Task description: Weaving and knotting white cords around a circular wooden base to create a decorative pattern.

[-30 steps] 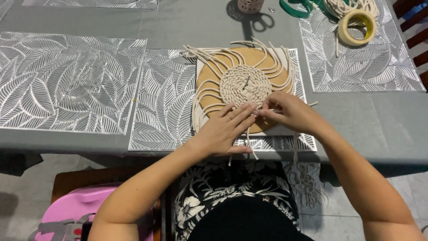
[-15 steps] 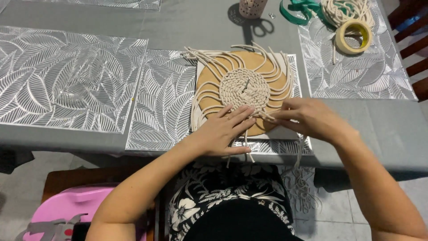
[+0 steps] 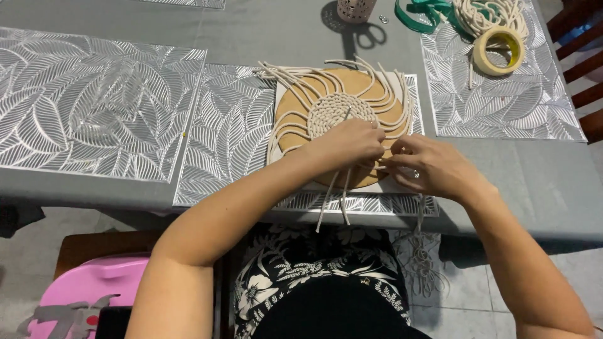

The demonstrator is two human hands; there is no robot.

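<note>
A round brown cork board (image 3: 383, 100) lies on a silver leaf-patterned placemat (image 3: 232, 125), with a woven cream cord spiral (image 3: 336, 112) at its middle and loose cream cords (image 3: 295, 78) fanning out around it. My left hand (image 3: 348, 145) rests on the board's near part, fingers closed over some cords. Two cord ends (image 3: 331, 204) hang below it over the table edge. My right hand (image 3: 430, 166) sits just to the right, fingertips pinching cords at the board's near right edge.
A roll of tape (image 3: 498, 50), a cream cord bundle (image 3: 487, 12) and green ribbon (image 3: 427, 11) lie at the back right. Scissors (image 3: 364, 34) and a pink cup (image 3: 355, 9) are behind the board. Another placemat (image 3: 88, 100) lies left. A pink stool (image 3: 94, 295) stands below.
My left hand has moved up from the table edge onto the board's near part. My right hand has shifted closer to it, and the cords now hang below the left hand.
</note>
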